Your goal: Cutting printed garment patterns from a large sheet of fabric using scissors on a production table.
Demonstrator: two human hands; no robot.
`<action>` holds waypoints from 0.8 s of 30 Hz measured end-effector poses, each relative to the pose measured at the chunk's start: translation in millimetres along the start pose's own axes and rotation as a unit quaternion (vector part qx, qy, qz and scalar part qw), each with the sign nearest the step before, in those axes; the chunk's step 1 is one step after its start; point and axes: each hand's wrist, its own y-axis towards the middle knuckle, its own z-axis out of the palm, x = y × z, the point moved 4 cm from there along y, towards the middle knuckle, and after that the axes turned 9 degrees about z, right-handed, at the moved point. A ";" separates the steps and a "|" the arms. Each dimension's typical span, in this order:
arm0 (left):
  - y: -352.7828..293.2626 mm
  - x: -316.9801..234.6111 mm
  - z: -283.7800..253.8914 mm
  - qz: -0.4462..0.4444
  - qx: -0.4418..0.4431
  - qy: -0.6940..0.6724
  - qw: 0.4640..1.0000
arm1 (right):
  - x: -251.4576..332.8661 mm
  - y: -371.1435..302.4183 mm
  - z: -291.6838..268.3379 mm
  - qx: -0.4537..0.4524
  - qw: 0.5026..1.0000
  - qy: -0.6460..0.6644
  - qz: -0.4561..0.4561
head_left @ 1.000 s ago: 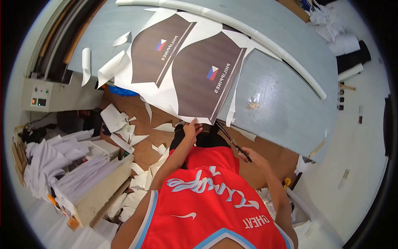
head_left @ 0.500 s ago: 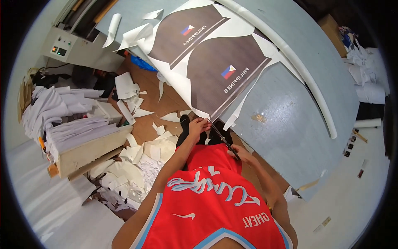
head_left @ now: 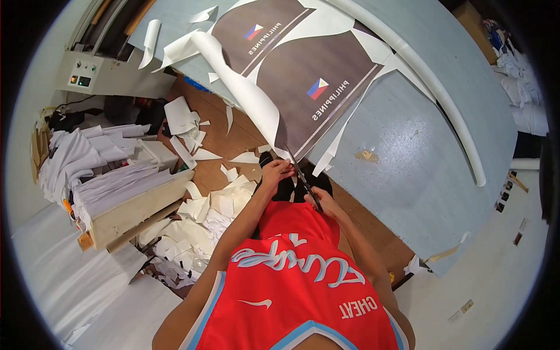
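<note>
Left hand point(head_left: 277, 172): fingers pinched on the near edge of the printed sheet point(head_left: 315, 87), just left of the scissors.
Right hand point(head_left: 326, 203): fingers closed around the scissors point(head_left: 304, 182) handles, blades at the sheet's edge.
Sheet: on the grey tabletop point(head_left: 408, 151), a white strip point(head_left: 245, 87) curling up at left.
Floor point(head_left: 216, 134): white scraps point(head_left: 198, 204) at left.

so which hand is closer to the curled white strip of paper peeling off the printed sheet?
Left. The left hand pinches the sheet's edge right below the curled white strip. The right hand sits farther back, holding the scissors.
</note>
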 end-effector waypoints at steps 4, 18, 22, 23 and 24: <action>-3.0 -3.3 1.0 0.005 -0.003 0.015 1.000 | 2.9 -3.5 -0.2 0.026 0.999 0.036 0.002; -10.3 -2.0 3.4 0.039 -0.019 -0.003 0.999 | 2.5 -5.8 -1.5 0.003 1.000 -0.015 0.004; -10.1 0.3 8.8 0.035 -0.029 0.001 0.999 | -3.2 -7.0 -4.6 -0.019 0.999 -0.024 0.021; -8.5 -2.1 10.2 0.060 -0.054 0.035 0.996 | -5.5 -6.6 -5.6 -0.022 0.999 -0.025 0.018; -6.4 -3.6 10.3 0.085 -0.080 0.069 0.991 | -6.0 -6.6 -6.4 -0.022 0.999 -0.025 0.017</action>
